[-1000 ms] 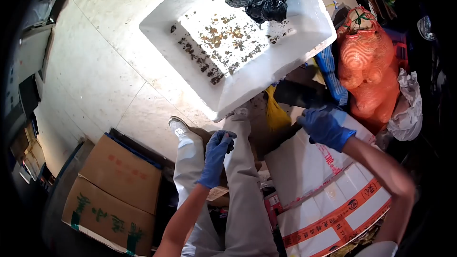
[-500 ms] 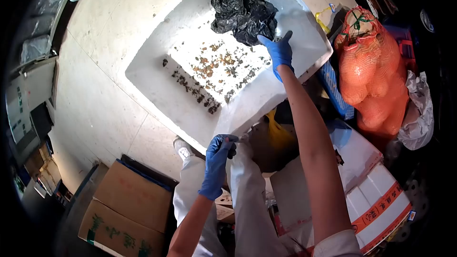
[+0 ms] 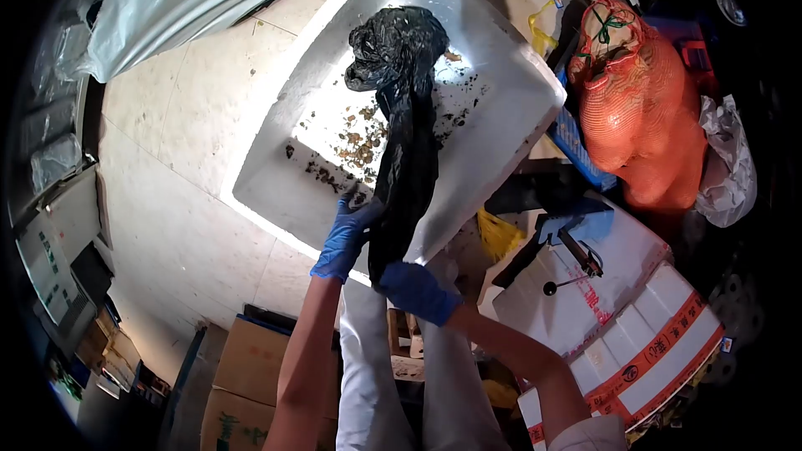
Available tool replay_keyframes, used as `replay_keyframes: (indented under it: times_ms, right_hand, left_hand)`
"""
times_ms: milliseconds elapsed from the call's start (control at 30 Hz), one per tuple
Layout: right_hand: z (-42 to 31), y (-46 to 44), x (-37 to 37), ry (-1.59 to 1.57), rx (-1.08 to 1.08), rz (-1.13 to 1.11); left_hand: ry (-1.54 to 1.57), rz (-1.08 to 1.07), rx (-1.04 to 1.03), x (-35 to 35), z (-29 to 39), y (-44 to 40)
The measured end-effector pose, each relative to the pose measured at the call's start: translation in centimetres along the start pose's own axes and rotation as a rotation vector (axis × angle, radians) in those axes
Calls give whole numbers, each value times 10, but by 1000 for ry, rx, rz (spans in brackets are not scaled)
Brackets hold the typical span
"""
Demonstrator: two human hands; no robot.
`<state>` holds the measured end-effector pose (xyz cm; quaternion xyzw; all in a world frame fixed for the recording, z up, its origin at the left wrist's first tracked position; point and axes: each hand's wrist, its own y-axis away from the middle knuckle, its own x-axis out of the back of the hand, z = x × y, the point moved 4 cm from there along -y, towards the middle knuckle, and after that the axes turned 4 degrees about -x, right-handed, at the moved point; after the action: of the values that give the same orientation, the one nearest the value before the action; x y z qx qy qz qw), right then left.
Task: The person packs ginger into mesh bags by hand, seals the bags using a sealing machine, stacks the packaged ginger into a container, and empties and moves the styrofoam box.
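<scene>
A black plastic bag stretches from a crumpled bunch at the far side of a white foam box to the box's near rim. My right hand, in a blue glove, is closed on the bag's near end. Beside the bag's left edge is my left hand, also gloved in blue, with fingers extended and apart; it seems to touch the plastic. Small brown and dark bits lie scattered over the box floor, partly hidden by the bag.
To the right stand an orange mesh sack, a blue crate and crumpled white plastic. White cartons with red tape are at the lower right. A cardboard box sits lower left. My legs are close to the foam box.
My right hand has come from the far bunch to the near rim, drawing the black bag out long. My left hand has risen to the bag's left side and its fingers have opened.
</scene>
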<state>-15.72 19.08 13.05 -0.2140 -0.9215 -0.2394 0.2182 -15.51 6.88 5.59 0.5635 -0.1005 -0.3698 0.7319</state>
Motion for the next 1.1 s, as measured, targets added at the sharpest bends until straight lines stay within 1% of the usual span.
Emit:
replay_keyframes:
  times_ms: [33, 67, 100, 133, 167, 200, 233, 267, 300, 333, 367, 400, 433, 467, 500, 533, 567, 600, 633, 667, 733, 800, 867, 933, 967, 1000, 1067, 1100]
  right_hand:
    - [-7, 11, 0, -45, -52, -51]
    - [-9, 17, 3, -42, -64, -44]
    - [-11, 23, 9, -151, -84, -8]
    - [-16, 25, 17, -260, -102, 30]
    - [-17, 18, 31, -339, -134, 68]
    - [-12, 15, 42, -556, -376, -8]
    - [-5, 8, 54, -668, -423, 115]
    - [7, -2, 62, -768, -425, 228]
    - [25, -9, 71, -593, -550, 308]
    - [41, -22, 82, -581, -624, 367]
    - [67, -32, 87, -467, -629, 442]
    - [92, -46, 92, -342, -665, 449]
    - [131, -56, 85, -173, -615, 652]
    - [154, -72, 93, -29, -859, 484]
    - [172, -90, 103, -30, -789, 590]
    - [187, -111, 113, 67, -924, 506]
    - [203, -131, 120, 91, -875, 558]
    - [206, -153, 131, 75, -814, 557]
    - [210, -173, 136, 87, -818, 489]
    - [218, -187, 131, 59, -718, 517]
    - [233, -210, 96, 202, -692, 242]
    - [232, -202, 51, 239, -592, -41]
    - [218, -172, 11, 190, -549, -162]
    - [174, -132, 12, 62, -506, -124]
    - [156, -114, 23, 42, -566, -144]
    - [133, -101, 43, 21, -629, -163]
    - [136, -75, 71, 17, -669, -42]
    - [135, -69, 97, 46, -702, 48]
  left_hand:
    - [-61, -121, -17, -6, 4, 5]
    - [-121, -243, -33, -12, 7, 14]
    - [-50, -158, -64, -11, 9, 26]
    - [-53, -166, -59, -5, 12, 37]
    - [-74, -117, -147, 10, 22, 46]
    - [-93, -69, -239, 25, 33, 55]
    - [-97, 15, -310, 38, 44, 67]
    - [-101, 99, -382, 52, 56, 79]
    - [-123, 162, -404, 75, 60, 82]
    - [-144, 229, -424, 96, 61, 85]
    - [-131, 284, -462, 106, 65, 93]
    - [-116, 344, -502, 114, 69, 99]
    - [-150, 349, -526, 121, 71, 102]
    - [-189, 364, -538, 117, 74, 110]
    - [-187, 367, -534, 115, 71, 113]
    - [-184, 375, -533, 113, 67, 117]
    - [-167, 403, -473, 107, 62, 123]
    - [-150, 431, -413, 99, 56, 128]
    - [-124, 438, -427, 93, 49, 129]
    - [-121, 478, -403, 90, 41, 133]
    - [-55, 431, -410, 86, 27, 139]
    - [-87, 493, -409, 66, 30, 143]
    - [-111, 552, -427, 59, 34, 146]
    - [-208, 613, -403, 66, 36, 150]
    - [-179, 604, -301, 75, 35, 150]
    - [-164, 608, -307, 79, 36, 151]
    - [-687, 672, -254, 82, 45, 156]
    - [-772, 657, -354, 78, 57, 158]
